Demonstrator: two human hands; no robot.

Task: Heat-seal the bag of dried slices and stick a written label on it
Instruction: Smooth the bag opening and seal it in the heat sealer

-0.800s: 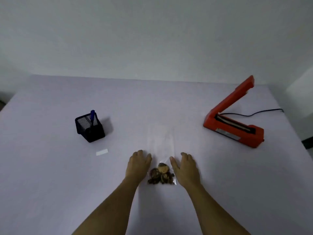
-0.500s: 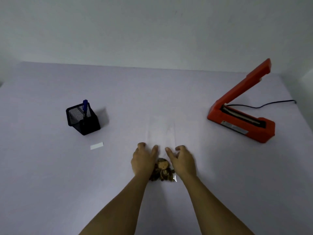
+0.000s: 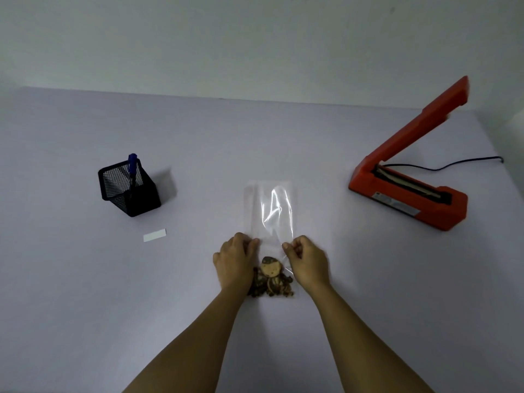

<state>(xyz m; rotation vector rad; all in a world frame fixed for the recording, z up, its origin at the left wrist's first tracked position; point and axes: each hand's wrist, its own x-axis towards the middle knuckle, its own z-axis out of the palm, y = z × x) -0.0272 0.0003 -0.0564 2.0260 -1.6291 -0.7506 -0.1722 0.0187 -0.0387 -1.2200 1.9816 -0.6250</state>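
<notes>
Clear long plastic bag (image 3: 272,211) with brown dried slices (image 3: 270,279) laid flat on pale table (image 3: 85,279); side edges pinched by left hand (image 3: 235,260) and right hand (image 3: 307,260) fingertips. Orange heat sealer (image 3: 408,182) stood open, right.

Sealer (image 3: 408,191) is bright orange-red with a black cord (image 3: 453,163). Black mesh cup (image 3: 129,191), blue pen (image 3: 132,165), white label (image 3: 154,235). Slices (image 3: 270,280) are brown and tan in a clear bag (image 3: 270,211).

— Where's the bag (image 3: 271,217)?
— Mid-table (image 3: 85,279), slices (image 3: 272,279) at its near end, a hand either side.
— And left?
— A pen (image 3: 132,171) in a holder (image 3: 129,191), with a label (image 3: 154,235) just before it.
— Right?
— The sealer (image 3: 408,194), its cord (image 3: 453,163) behind.
</notes>
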